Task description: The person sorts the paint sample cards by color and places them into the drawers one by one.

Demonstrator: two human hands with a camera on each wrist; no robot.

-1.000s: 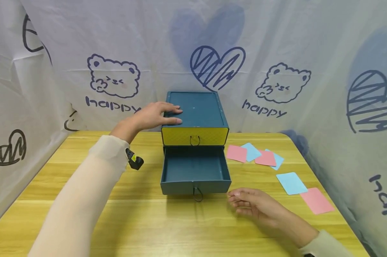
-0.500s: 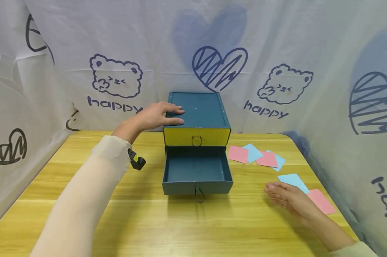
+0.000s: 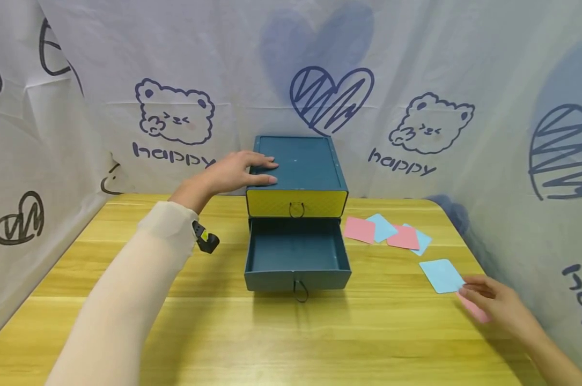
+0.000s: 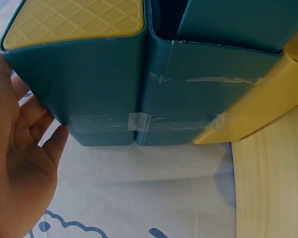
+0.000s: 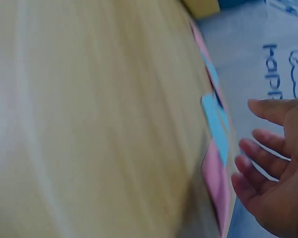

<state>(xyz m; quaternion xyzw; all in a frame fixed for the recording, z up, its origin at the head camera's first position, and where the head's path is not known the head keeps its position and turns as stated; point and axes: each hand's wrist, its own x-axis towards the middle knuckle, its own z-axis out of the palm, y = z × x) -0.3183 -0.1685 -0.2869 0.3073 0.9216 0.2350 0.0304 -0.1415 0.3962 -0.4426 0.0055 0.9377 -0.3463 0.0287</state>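
A dark teal drawer box (image 3: 295,161) stands at the back of the table. Its yellow-fronted upper drawer (image 3: 271,203) is closed, while the lower drawer (image 3: 295,254) is pulled out with nothing inside. My left hand (image 3: 235,172) rests on the box top at its left edge, fingers straight. In the left wrist view, that hand (image 4: 25,158) lies along the box's side. Over at the right, my right hand (image 3: 500,303) hovers above a pink paper square (image 3: 475,310), fingertips near the corner of a blue square (image 3: 441,275). In the right wrist view its fingers are loosely bent, with nothing held.
Beside the box lie more paper squares: a pink one (image 3: 360,230), a blue one (image 3: 381,227), another pink one (image 3: 403,237) and a blue one (image 3: 422,244) partly under it. Printed cloth (image 3: 252,64) hangs behind the wooden table (image 3: 199,321).
My right hand has moved rightward from beside the open lower drawer to over the pink square at the right. The left hand has stayed on the box top.
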